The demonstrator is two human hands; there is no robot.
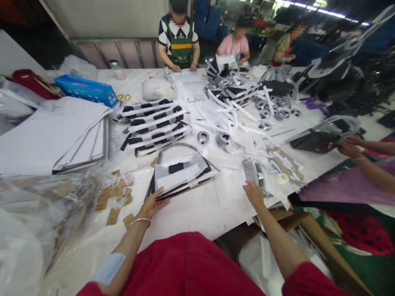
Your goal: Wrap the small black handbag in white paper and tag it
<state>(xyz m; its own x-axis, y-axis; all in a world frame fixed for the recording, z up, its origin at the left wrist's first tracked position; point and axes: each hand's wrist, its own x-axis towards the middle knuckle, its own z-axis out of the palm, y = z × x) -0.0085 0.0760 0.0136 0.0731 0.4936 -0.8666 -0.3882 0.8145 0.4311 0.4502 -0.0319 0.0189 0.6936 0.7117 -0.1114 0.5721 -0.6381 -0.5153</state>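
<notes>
Grips the near-left corner of a handbag with the left hand, thumb on top, fingers closed along the near edge. Has the handbag lying at near centre, long axis running left to right with the right end slightly farther off, handle arching toward the far side. Holds the right hand well to the right of it, fingers curled together, near a grey-and-silver object; cannot tell whether pinching or touching anything.

Works at a broad white table, loaded at left with crumpled plastic, a stack of sheets, tags and a blue box; mid-table, with banded bundles, then rolls. Faces a pale wall panel at far left, next a co-worker in a green apron, another in pink, and strip lights at far right. Includes, at right, a co-worker's hands at a dark bag.

Ranges in texture from clear, wrinkled plastic and smooth white sheets at left, through brown card-like tags, to black handbag material under white paper, then ring-shaped, shiny-wrapped rolls farther right.
</notes>
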